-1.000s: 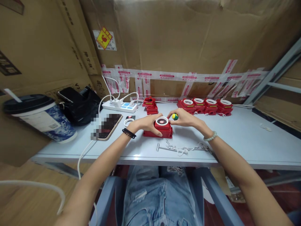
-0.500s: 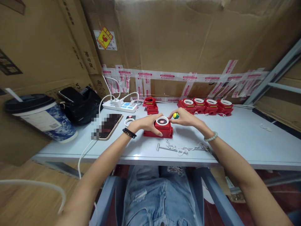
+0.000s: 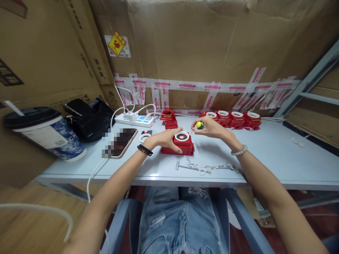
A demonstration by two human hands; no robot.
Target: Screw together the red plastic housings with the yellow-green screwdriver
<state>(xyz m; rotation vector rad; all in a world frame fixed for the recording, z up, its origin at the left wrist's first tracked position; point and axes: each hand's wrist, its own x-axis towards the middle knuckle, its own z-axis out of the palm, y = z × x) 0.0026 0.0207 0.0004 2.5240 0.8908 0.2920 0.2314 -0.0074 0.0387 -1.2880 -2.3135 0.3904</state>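
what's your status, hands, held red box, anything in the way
Left hand gripping red box. Right hand holding yellow-green-handled tool, clear of box. Loose screws on near side, nothing seen in way.

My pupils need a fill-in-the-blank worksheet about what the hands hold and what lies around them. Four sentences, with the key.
1. The left hand holds a box coloured ____.
2. The right hand holds a screwdriver with a handle of green and ____.
3. The black bracelet is on the ____ wrist.
4. In the back-right row, the white rings number ____.

Missing words: red; yellow; left; four.
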